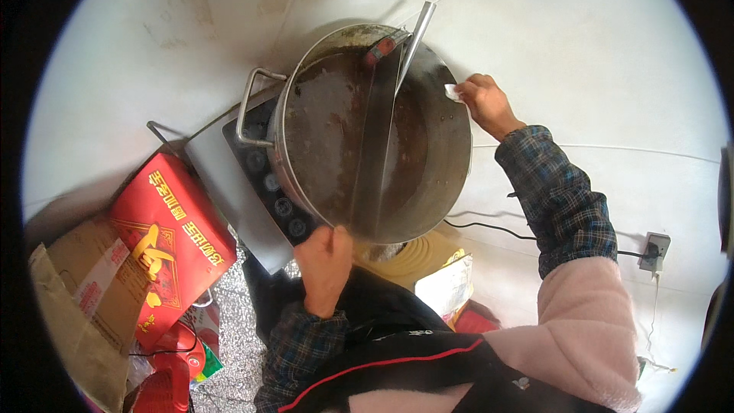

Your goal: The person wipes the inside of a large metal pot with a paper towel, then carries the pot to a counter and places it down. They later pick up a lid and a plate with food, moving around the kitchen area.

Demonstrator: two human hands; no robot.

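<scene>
A large metal pot (465, 154) with an upright metal divider (375, 157) stands in front of me. Brown liquid (325, 122) fills its left part, and more lies lower on the right. At the near rim, my left hand (324, 269) is closed, its fingertips pinching the pot's edge. My right hand (489, 105) is at the far right rim, closed on a small crumpled white tissue (453, 92) against the inner wall. A metal-handled utensil (417, 42) leans beside the divider; its lower end is hidden. A reddish block-like thing (380, 50) sits near the divider's far end.
Beneath the pot is a cooker with a black knob panel (283, 206). To the left stand a red carton (180, 233) and a brown cardboard box (92, 298). A black cable runs to a wall socket (655, 251) at right. Pale walls close in behind the pot.
</scene>
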